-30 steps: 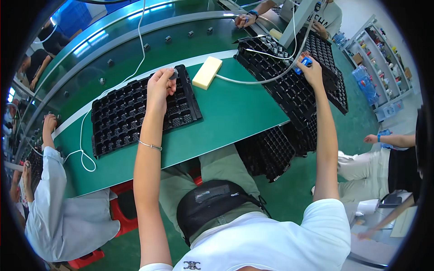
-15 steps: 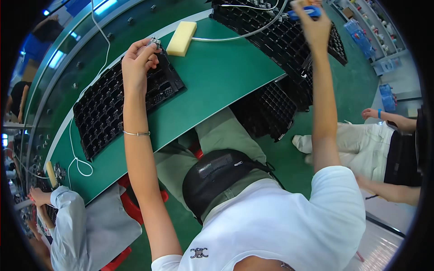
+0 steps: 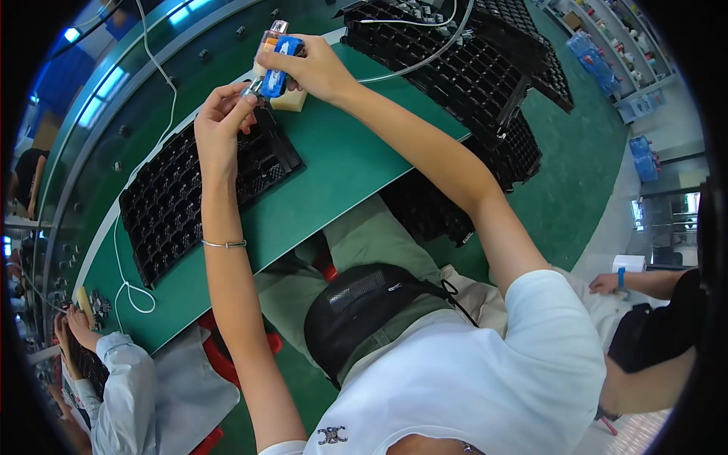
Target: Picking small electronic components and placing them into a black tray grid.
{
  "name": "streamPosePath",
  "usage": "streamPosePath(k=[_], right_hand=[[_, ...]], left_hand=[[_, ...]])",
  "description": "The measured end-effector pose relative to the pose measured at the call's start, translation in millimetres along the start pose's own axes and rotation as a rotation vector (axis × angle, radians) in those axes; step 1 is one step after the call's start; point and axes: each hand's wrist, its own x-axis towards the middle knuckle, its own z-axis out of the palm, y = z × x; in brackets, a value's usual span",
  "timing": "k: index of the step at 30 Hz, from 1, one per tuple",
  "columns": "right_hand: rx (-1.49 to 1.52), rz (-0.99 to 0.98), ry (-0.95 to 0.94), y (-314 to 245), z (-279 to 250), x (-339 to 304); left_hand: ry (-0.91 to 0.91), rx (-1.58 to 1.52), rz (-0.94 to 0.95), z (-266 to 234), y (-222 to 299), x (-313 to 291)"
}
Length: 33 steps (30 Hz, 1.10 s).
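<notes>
My left hand pinches a small silvery metal part between thumb and fingertips, above the black compartment tray. In my right hand is a blue handheld tool with a clear and orange body; its exact kind is unclear. The tool's lower end is close to the metal part, and whether they touch cannot be made out. Behind my right hand, a pale yellow sponge block rests on the green table, partly hidden.
Stacked black trays holding small metal parts are at the right end of the table, with a clear hose running past them. A white cable loops at left. A co-worker's sleeve is at lower left; another person is at right.
My right hand has swung left from above the stacked trays, bringing the blue tool to my left hand. My left hand still pinches the metal part and has shifted slightly down.
</notes>
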Motion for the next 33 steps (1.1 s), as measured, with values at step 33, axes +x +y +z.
streamPosePath(k=[33], right_hand=[[0.436, 0.350, -0.190, 36, -13, -6]], left_hand=[[-0.059, 0.044, -0.009, 4, -17, 1]])
